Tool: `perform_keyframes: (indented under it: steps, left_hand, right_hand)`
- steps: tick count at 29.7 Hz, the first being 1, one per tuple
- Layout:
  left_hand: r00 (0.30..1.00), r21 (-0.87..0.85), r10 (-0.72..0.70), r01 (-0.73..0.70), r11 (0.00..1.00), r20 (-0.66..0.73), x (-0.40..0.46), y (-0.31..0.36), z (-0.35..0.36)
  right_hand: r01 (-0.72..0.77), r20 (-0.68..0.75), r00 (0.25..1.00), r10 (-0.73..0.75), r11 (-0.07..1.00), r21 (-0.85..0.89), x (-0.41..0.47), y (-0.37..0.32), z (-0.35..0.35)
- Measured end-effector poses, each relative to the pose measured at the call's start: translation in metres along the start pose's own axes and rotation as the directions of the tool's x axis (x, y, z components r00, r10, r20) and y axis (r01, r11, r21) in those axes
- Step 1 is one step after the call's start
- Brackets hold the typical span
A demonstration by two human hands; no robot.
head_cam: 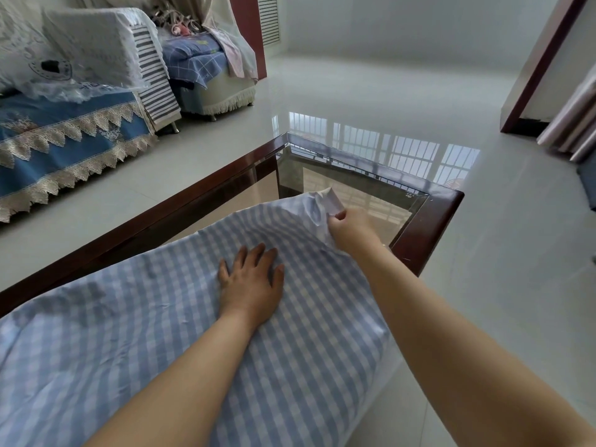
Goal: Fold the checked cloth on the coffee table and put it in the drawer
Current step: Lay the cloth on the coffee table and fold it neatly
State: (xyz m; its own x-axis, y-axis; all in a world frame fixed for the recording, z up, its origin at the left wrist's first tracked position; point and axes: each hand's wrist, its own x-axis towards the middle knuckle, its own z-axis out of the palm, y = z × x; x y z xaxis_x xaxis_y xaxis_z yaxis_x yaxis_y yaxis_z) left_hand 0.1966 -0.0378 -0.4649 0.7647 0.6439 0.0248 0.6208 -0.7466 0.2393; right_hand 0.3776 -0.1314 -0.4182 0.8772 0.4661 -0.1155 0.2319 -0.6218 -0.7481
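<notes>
On the glass-topped coffee table (429, 217), checked cloth (161, 333) lies spread, long axis running from near-left toward the far-right corner. Left hand (251, 282) rests flat and spread on the cloth's middle, pinning it, gripping nothing. Right hand (348, 230) is farther out, fingers pinched on the far corner of the cloth, lifted and puckered, pale underside showing. Right hand is nearer that far edge. Judgement: the fold hinges on drawing this corner back toward the body, over the pinned middle. No drawer in view.
</notes>
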Motion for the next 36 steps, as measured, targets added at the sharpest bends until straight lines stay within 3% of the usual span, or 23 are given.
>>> perform_keyframes:
  steps: [1, 3, 5, 7, 9, 11, 13, 14, 16, 18, 23, 26, 29, 31, 36]
  left_hand:
    - [1.0, 0.001, -0.002, 0.002, 1.0, -0.001, 0.0, 0.0, 0.0]
    - [1.0, -0.005, -0.002, 0.002, 1.0, -0.001, 0.0, 0.0, 0.0]
    - [1.0, -0.008, 0.003, -0.003, 1.0, -0.002, -0.001, 0.0, 0.0]
    - [1.0, -0.002, 0.017, -0.017, 1.0, -0.017, -0.002, 0.0, 0.0]
    - [0.999, -0.006, 0.026, -0.026, 1.0, -0.028, -0.002, 0.001, 0.0]
    - [1.0, -0.014, 0.015, -0.015, 1.0, -0.019, -0.002, 0.002, -0.001]
    - [1.0, -0.023, 0.006, -0.006, 1.0, -0.019, -0.001, 0.002, -0.002]
    - [1.0, -0.024, 0.006, -0.006, 1.0, -0.019, 0.0, 0.002, -0.002]
    - [1.0, -0.024, 0.011, -0.011, 1.0, -0.018, 0.0, 0.001, -0.002]
    - [1.0, -0.023, 0.016, -0.016, 1.0, -0.009, 0.001, -0.001, -0.001]
    - [1.0, -0.018, 0.028, -0.028, 0.999, -0.002, 0.001, -0.004, 0.002]
    - [0.999, -0.013, 0.032, -0.032, 0.999, -0.029, 0.0, -0.004, 0.005]
    - [0.996, -0.01, 0.042, -0.043, 0.999, -0.082, -0.001, -0.003, 0.005]
    - [0.995, -0.014, 0.044, -0.045, 0.999, -0.094, -0.001, -0.002, 0.005]
    - [0.994, -0.005, 0.044, -0.045, 0.999, -0.097, -0.001, -0.001, 0.005]
  right_hand:
    - [-0.074, 0.067, 0.996, 0.062, 0.978, 0.195, -0.004, 0.0, -0.002]
    - [-0.254, 0.257, 0.956, 0.138, 0.826, 0.503, -0.007, -0.006, -0.015]
    - [-0.27, 0.355, 0.934, 0.046, 0.743, 0.612, 0.0, -0.015, -0.033]
    - [-0.156, 0.228, 0.974, -0.006, 0.712, 0.685, 0.017, -0.027, -0.047]
    - [-0.1, 0.083, 0.995, 0.057, 0.687, 0.72, 0.036, -0.033, -0.052]
    - [-0.1, 0.05, 0.995, 0.088, 0.781, 0.617, 0.048, -0.03, -0.041]
    - [-0.025, 0.014, 1.0, 0.021, 0.913, 0.408, 0.061, -0.024, -0.03]
    - [0.013, 0.032, 0.999, -0.027, 0.933, 0.36, 0.065, -0.023, -0.028]
    - [-0.014, 0.223, 0.969, -0.105, 0.879, 0.476, 0.069, -0.026, -0.033]
    - [-0.099, 0.433, 0.884, -0.176, 0.835, 0.541, 0.073, -0.026, -0.044]
    - [-0.048, 0.691, 0.664, -0.287, 0.906, 0.421, 0.068, -0.033, -0.068]
    - [0.043, 0.808, 0.51, -0.293, 0.947, 0.317, 0.048, -0.052, -0.079]
    - [0.168, 0.879, 0.403, -0.256, 0.964, 0.204, 0.033, -0.068, -0.085]
    - [0.274, 0.898, 0.389, -0.207, 0.956, 0.102, 0.023, -0.077, -0.089]
    - [0.484, 0.867, 0.463, -0.183, 0.872, -0.074, -0.004, -0.086, -0.09]
